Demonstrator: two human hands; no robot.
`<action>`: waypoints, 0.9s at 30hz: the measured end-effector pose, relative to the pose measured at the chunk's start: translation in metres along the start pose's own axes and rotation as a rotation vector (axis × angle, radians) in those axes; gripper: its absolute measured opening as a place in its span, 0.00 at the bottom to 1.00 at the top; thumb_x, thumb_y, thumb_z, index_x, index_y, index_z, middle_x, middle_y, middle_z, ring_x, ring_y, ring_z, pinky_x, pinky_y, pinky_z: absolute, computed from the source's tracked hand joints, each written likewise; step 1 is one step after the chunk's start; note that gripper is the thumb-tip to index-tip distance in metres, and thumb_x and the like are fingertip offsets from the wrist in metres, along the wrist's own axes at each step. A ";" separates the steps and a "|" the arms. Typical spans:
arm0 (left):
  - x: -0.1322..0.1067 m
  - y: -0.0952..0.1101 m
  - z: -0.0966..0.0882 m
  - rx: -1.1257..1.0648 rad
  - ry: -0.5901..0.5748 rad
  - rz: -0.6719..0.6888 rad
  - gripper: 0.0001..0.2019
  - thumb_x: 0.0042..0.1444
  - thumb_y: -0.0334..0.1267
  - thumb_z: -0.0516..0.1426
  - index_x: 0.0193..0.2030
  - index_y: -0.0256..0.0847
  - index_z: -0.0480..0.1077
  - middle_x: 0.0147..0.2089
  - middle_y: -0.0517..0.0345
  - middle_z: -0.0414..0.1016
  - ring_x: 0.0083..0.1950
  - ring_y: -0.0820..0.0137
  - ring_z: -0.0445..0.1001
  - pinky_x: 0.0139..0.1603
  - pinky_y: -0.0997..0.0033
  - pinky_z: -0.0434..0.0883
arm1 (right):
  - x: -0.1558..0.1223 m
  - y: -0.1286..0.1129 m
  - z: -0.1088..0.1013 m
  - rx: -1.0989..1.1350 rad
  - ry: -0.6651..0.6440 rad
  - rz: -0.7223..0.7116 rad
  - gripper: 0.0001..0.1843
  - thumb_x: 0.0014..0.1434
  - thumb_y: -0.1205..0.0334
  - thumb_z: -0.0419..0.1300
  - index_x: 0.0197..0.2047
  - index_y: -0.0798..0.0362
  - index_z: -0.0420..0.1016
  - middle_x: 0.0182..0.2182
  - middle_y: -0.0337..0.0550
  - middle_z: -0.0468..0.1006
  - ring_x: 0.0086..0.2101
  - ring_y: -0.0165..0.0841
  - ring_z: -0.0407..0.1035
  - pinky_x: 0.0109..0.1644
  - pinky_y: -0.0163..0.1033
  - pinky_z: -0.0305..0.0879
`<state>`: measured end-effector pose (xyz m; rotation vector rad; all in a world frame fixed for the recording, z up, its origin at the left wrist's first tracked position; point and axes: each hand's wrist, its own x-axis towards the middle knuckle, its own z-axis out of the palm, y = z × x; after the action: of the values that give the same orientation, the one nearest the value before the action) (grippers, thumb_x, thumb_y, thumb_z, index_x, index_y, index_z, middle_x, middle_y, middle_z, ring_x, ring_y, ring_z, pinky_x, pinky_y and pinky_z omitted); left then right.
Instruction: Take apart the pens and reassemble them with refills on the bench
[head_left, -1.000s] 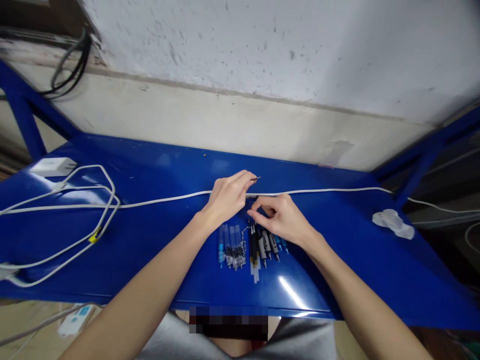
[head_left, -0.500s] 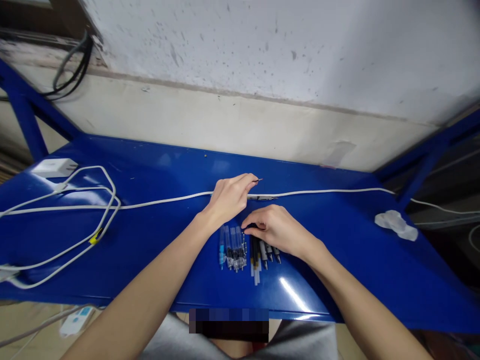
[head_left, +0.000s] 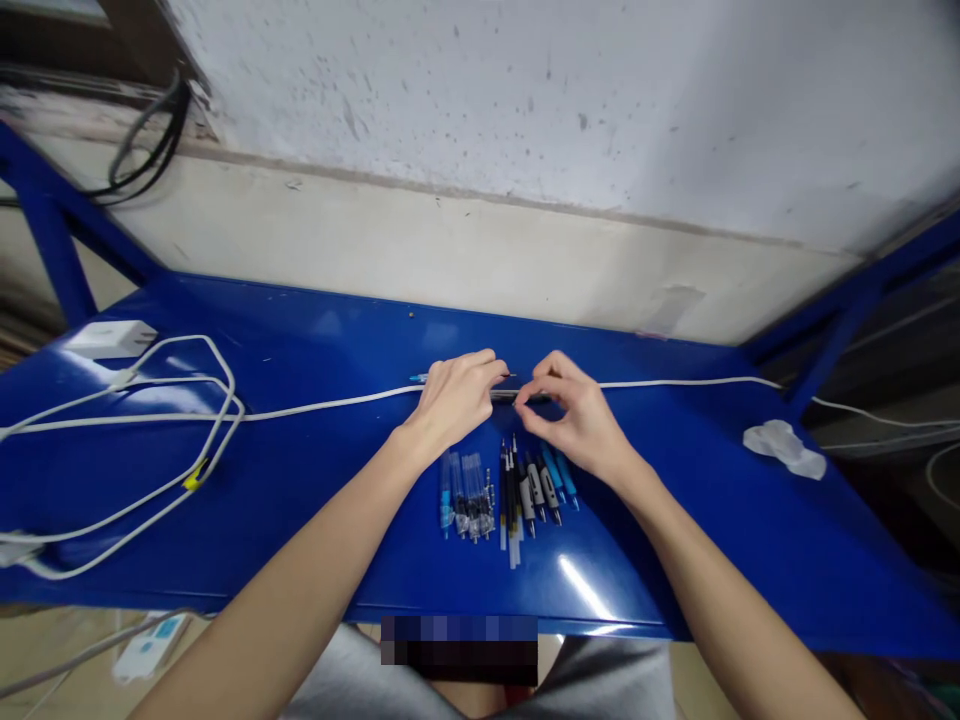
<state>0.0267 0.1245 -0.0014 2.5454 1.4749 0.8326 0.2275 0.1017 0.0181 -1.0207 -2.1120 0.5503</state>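
My left hand (head_left: 461,395) is closed over the middle of the blue table (head_left: 330,500), with the thin pointed tip of what looks like a pen refill (head_left: 513,375) sticking out past its fingertips. Just right of it, my right hand (head_left: 570,405) pinches thumb and forefinger together; whatever they hold is too small to make out. Beneath the fingers lies a grey pen part (head_left: 506,396) along the white cable. In front are clear pen barrels (head_left: 471,490), tiny springs (head_left: 489,492), black refills (head_left: 511,495), grey pen grip sections (head_left: 536,488) and blue ones (head_left: 562,475).
A white cable (head_left: 322,403) runs across the table and loops at the left near a white adapter (head_left: 112,338). Crumpled clear plastic (head_left: 784,448) lies at the right. A blue pen part (head_left: 418,378) shows behind my left hand. The wall (head_left: 450,240) rises behind the table.
My right hand has moved up and away from the parts near the springs, toward my left hand, uncovering refill tips and blue grip sections. The left hand's refill tip has lowered slightly.
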 end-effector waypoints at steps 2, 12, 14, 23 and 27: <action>0.000 0.001 0.000 -0.007 -0.006 0.029 0.13 0.65 0.27 0.53 0.43 0.45 0.78 0.40 0.58 0.79 0.41 0.66 0.78 0.31 0.69 0.59 | 0.002 0.010 -0.003 0.026 0.083 0.065 0.02 0.59 0.67 0.64 0.36 0.52 0.80 0.39 0.43 0.75 0.33 0.30 0.68 0.37 0.36 0.63; -0.001 0.001 0.002 -0.068 -0.009 0.054 0.13 0.66 0.28 0.52 0.43 0.45 0.78 0.39 0.59 0.79 0.41 0.67 0.77 0.33 0.70 0.62 | 0.002 0.023 0.005 0.228 0.083 0.239 0.06 0.60 0.61 0.64 0.37 0.54 0.79 0.30 0.41 0.81 0.30 0.31 0.74 0.35 0.36 0.65; -0.002 0.001 0.002 -0.073 -0.008 0.053 0.14 0.66 0.28 0.52 0.43 0.45 0.78 0.39 0.58 0.79 0.41 0.68 0.77 0.33 0.70 0.63 | 0.002 0.022 0.006 0.254 0.103 0.247 0.06 0.60 0.61 0.64 0.37 0.55 0.79 0.31 0.42 0.81 0.30 0.31 0.73 0.35 0.36 0.65; -0.001 0.003 0.003 -0.096 -0.016 0.056 0.13 0.66 0.28 0.52 0.43 0.45 0.78 0.41 0.59 0.79 0.41 0.68 0.77 0.34 0.69 0.63 | 0.004 0.026 0.005 0.369 0.113 0.284 0.08 0.59 0.59 0.66 0.37 0.55 0.80 0.32 0.43 0.81 0.32 0.31 0.73 0.36 0.36 0.68; -0.001 0.002 0.003 -0.106 -0.006 0.056 0.13 0.67 0.29 0.52 0.44 0.45 0.78 0.40 0.58 0.79 0.42 0.68 0.77 0.35 0.70 0.64 | 0.004 0.026 0.005 0.391 0.119 0.299 0.10 0.60 0.57 0.67 0.38 0.55 0.81 0.33 0.43 0.81 0.32 0.31 0.73 0.31 0.34 0.67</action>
<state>0.0291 0.1233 -0.0040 2.5200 1.3262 0.8845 0.2348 0.1197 0.0002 -1.1109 -1.6680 0.9800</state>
